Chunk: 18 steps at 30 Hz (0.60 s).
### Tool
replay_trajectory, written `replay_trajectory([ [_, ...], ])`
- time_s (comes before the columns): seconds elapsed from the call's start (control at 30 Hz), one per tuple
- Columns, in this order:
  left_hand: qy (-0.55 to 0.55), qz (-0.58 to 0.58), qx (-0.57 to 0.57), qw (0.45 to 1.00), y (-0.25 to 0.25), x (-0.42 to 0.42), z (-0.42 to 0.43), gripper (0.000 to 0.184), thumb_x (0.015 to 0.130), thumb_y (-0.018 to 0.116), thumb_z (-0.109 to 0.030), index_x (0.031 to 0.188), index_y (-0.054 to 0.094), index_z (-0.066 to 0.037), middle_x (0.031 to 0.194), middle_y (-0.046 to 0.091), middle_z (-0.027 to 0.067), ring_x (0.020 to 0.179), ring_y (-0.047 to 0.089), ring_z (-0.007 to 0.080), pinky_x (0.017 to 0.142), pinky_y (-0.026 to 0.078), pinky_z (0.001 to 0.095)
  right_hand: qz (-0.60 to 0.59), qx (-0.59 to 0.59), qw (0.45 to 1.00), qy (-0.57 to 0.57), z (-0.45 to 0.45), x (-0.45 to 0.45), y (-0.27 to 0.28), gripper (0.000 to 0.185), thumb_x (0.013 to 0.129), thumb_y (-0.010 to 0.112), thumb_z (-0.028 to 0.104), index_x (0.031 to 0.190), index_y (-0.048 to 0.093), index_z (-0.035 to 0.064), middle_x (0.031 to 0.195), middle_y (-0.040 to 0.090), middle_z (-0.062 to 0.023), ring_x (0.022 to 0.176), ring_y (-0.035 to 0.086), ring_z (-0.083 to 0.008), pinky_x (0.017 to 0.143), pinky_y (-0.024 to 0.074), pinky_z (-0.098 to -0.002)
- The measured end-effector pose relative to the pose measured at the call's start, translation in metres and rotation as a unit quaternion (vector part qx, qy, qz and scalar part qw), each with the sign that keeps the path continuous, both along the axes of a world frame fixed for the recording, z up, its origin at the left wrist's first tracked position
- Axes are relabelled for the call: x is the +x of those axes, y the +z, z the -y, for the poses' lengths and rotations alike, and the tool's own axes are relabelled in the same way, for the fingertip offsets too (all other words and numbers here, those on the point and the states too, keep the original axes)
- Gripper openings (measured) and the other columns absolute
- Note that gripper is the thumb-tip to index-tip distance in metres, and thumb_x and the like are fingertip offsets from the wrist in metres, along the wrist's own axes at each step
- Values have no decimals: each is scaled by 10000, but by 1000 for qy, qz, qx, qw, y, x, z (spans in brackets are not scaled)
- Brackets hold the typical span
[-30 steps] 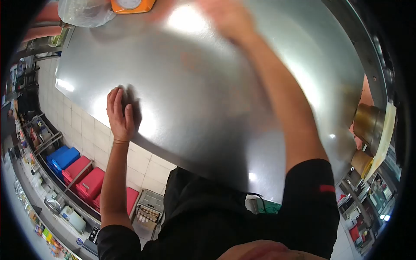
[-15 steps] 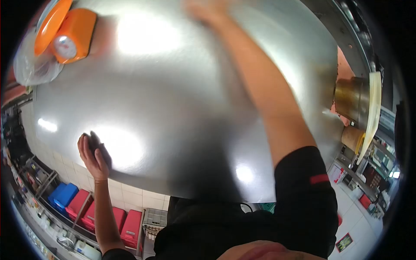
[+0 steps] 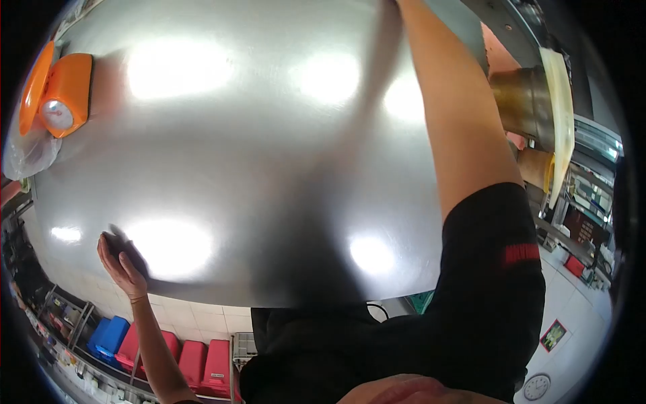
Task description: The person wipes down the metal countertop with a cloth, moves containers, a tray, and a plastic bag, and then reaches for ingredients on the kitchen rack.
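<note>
My left hand (image 3: pixel 122 266) rests by the near left edge of a shiny metal table (image 3: pixel 235 161), its fingers extended and nothing in it. A dark shadow lies beside its fingers. My right arm stretches away over the right side of the table, and the hand itself is beyond the top of the view. At the table's far left stands an orange dial scale (image 3: pixel 67 94) with a clear plastic bag (image 3: pixel 32 153) beside it.
Metal pots (image 3: pixel 521 101) and a pale board (image 3: pixel 560 114) stand off the table's right side. Below left are red bins (image 3: pixel 192 363) and blue bins (image 3: pixel 109 337) on a rack. A wall clock (image 3: pixel 537 386) shows at the lower right.
The view has shifted, bringing the whole scale into sight at the left. My right arm reaches farther, and its hand has left the view. My left hand stays by the near edge, still empty.
</note>
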<state>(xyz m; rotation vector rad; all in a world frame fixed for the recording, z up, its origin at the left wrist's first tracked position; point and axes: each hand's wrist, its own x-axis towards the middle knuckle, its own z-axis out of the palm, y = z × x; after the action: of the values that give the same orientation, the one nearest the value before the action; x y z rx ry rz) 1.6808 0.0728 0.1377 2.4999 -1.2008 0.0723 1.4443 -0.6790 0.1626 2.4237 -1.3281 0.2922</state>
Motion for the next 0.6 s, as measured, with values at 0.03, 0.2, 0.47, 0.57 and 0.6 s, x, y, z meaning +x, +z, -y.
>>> replay_trajectory([
  [0.03,-4,5,2,1000,0,-1,1,562,1053,382,-344,1475,394,26,1472,430,232,1377,397,387,1152,299,469,9,-25,1000,-12,4,-39,-3,432,912,482,304,1296,635,178,1237,670,-85,1186,592,-247,1056,369,-492],
  [0.2,5,-38,-45,998,-8,0,-7,566,1061,398,-358,1479,371,22,1473,421,227,1365,409,373,1140,320,458,18,-83,995,-46,-19,-185,-31,453,940,460,309,1346,584,148,1279,629,-147,1239,544,-315,1069,361,-526],
  [0.47,55,-87,-163,981,-17,-17,-36,572,1046,474,-338,1486,362,10,1463,436,229,1362,425,360,1123,361,454,143,-105,982,57,-254,-347,-28,310,911,558,203,1182,626,70,1308,556,-162,1286,472,-391,1078,379,-551],
  [0.57,81,-149,-177,970,-40,-50,-91,562,1037,511,-291,1493,358,-1,1480,438,229,1361,442,357,1136,351,444,168,-35,977,129,-366,-415,20,360,924,541,150,1270,613,81,1366,544,-131,1304,470,-377,1123,336,-565],
  [0.6,76,-61,-128,987,-23,-94,-106,557,1035,522,-271,1495,358,-5,1491,434,229,1363,445,360,1146,341,439,174,-17,976,128,-406,-436,40,383,931,520,138,1299,607,73,1366,560,-139,1302,480,-379,1130,328,-561],
])
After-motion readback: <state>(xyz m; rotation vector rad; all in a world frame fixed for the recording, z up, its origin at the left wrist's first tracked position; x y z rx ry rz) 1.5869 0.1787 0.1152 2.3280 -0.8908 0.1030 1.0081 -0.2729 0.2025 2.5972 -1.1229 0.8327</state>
